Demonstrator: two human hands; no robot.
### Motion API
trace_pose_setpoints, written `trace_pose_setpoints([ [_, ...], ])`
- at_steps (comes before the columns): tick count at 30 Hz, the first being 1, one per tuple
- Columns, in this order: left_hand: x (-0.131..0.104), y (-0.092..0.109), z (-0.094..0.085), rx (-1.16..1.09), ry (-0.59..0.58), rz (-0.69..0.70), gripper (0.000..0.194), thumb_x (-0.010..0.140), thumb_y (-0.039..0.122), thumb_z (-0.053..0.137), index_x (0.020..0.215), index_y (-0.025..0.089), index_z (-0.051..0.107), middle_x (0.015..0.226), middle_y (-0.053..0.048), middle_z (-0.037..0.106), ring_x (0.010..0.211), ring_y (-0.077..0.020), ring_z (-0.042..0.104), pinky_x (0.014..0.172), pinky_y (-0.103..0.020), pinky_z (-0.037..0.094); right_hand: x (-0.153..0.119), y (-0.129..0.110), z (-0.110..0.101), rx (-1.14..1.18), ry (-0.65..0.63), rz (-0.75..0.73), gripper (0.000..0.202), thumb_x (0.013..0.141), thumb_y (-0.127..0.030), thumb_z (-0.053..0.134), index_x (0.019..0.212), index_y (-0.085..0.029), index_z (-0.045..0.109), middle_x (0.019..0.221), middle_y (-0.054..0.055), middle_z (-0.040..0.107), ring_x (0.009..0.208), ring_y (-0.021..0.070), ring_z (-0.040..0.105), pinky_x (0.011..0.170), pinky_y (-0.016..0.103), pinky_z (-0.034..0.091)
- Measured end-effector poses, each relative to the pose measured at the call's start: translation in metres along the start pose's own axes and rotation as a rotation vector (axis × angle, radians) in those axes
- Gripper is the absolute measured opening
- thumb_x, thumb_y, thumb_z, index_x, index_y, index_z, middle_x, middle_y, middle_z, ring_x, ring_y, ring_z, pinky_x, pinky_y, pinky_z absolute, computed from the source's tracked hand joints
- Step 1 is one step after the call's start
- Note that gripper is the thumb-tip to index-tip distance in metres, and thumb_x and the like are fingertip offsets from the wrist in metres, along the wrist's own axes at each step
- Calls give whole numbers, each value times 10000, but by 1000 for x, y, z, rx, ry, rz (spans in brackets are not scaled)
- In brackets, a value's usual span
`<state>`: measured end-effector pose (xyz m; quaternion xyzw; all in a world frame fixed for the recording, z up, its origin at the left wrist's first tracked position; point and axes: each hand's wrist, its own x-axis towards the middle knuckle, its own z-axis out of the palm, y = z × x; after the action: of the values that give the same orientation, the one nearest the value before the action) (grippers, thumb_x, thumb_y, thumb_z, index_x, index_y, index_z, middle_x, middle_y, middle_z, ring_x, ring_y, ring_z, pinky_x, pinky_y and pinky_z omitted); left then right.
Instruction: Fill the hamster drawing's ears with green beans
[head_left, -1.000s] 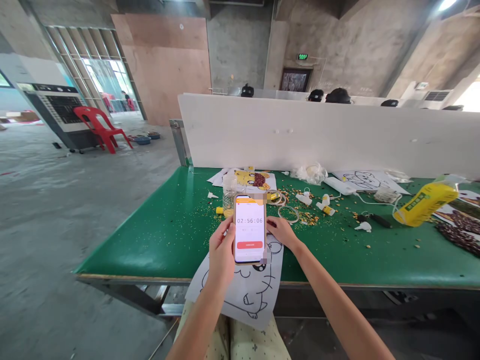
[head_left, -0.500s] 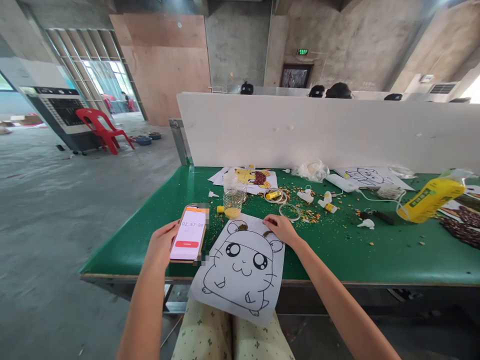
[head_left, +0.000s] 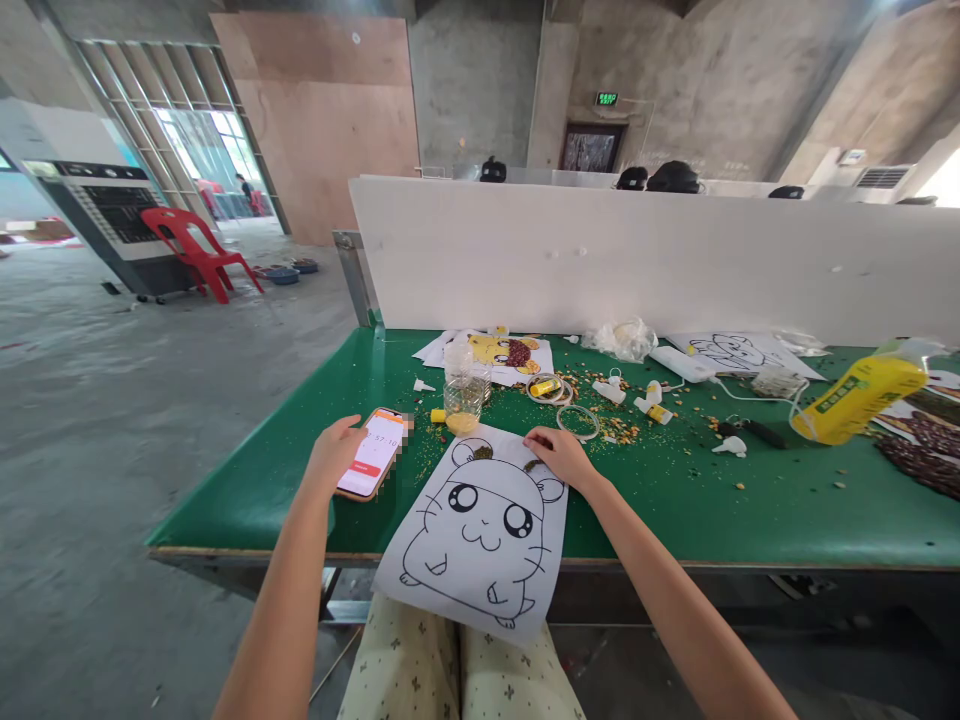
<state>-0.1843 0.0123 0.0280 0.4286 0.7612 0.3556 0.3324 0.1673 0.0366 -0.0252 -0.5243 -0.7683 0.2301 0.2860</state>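
Note:
A white paper sheet [head_left: 480, 580] with a hamster line drawing hangs over the table's front edge toward my lap. Small dark grains fill part of its ear [head_left: 482, 453]. My right hand [head_left: 559, 455] is closed at the sheet's upper right edge, its fingertips by the other ear; what lies beneath them is hidden. A phone [head_left: 375, 455] showing a running timer lies on the table left of the sheet. Over the phone's left edge is my left hand [head_left: 336, 455], fingers stretched out and not wrapped round it. A clear plastic jar [head_left: 463, 400] with yellow grains stands just beyond the sheet.
Scattered grains [head_left: 619, 430], tape rings [head_left: 577, 422] and small glue bottles [head_left: 654, 408] lie on the green table [head_left: 675, 520]. A yellow bottle [head_left: 862, 400] lies at the right. A white partition [head_left: 637, 260] runs along the back. Coloured drawings [head_left: 510, 355] lie before it.
The phone has gone from tilted up in my left hand to lying lower on the table, and that hand's fingers have loosened from it. My right hand stays at the sheet.

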Motion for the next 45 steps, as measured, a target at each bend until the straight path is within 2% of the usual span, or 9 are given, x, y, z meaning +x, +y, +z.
trace_pose_setpoints([
  [11, 17, 5, 0, 373, 76, 57, 387, 887, 375, 495, 1208, 159, 474, 1112, -84, 566, 923, -187, 589, 786, -386, 502, -1, -5, -3, -10, -8, 9, 237, 832, -363, 449, 797, -210, 626, 694, 11, 627, 599, 138, 514, 537, 231, 315],
  [19, -10, 4, 22, 683, 117, 259, 819, 768, 498, 535, 1416, 126, 200, 1218, -205, 532, 1155, -397, 451, 861, -431, 406, -1, -5, -2, -19, -13, 17, 230, 836, -359, 458, 806, -209, 630, 699, 6, 630, 605, 135, 519, 540, 233, 325],
  [25, -19, 3, 37, 771, 184, 301, 794, 771, 453, 504, 1412, 98, 197, 1144, -212, 572, 1079, -403, 476, 816, -425, 411, -1, -3, -2, -33, -35, 21, 249, 867, -378, 464, 827, -196, 630, 710, 1, 624, 628, 128, 536, 581, 247, 393],
  [30, -19, 3, 36, 781, 204, 329, 740, 784, 448, 506, 1382, 90, 256, 1116, -216, 585, 1052, -402, 491, 812, -418, 412, -1, -1, -1, -20, -72, 56, 252, 897, -356, 478, 1013, -162, 590, 1006, 49, 609, 836, 145, 588, 742, 326, 504],
  [34, -30, 5, 27, 759, 171, 375, 841, 780, 526, 527, 1413, 104, 168, 1137, -224, 576, 1086, -420, 484, 845, -451, 400, -3, 3, -9, -2, 59, 126, 247, 901, -337, 474, 1068, -187, 577, 1114, 62, 578, 915, 160, 580, 792, 344, 504],
  [37, -55, 12, 25, 737, 193, 429, 908, 776, 604, 486, 1426, 97, 108, 1348, -263, 387, 1259, -467, 282, 951, -556, 296, -5, 10, -23, -4, 272, 210, 271, 908, -359, 450, 1046, -164, 579, 1009, 58, 610, 845, 152, 590, 753, 335, 499],
  [41, -106, 20, 45, 676, -60, 645, 592, 859, 506, 405, 1344, 166, 378, 1271, -156, 518, 1243, -356, 374, 992, -482, 336, -8, 28, -46, -12, 498, 335, 334, 922, -336, 354, 1065, -131, 576, 963, 86, 632, 859, 186, 591, 747, 327, 473],
  [43, -128, 21, 64, 657, -260, 791, 464, 854, 493, 441, 1277, 306, 473, 1311, -14, 516, 1274, -256, 376, 1026, -364, 352, -7, 41, -57, -4, 504, 384, 310, 922, -313, 379, 1087, -122, 560, 1006, 88, 622, 882, 181, 594, 755, 330, 483],
  [45, -142, 20, 84, 650, -542, 920, 467, 865, 475, 447, 1322, 387, 404, 1431, 47, 374, 1348, -251, 261, 1074, -399, 291, -1, 55, -64, 2, 445, 413, 283, 907, -315, 456, 1095, -126, 550, 1035, 75, 605, 884, 168, 597, 756, 346, 500],
])
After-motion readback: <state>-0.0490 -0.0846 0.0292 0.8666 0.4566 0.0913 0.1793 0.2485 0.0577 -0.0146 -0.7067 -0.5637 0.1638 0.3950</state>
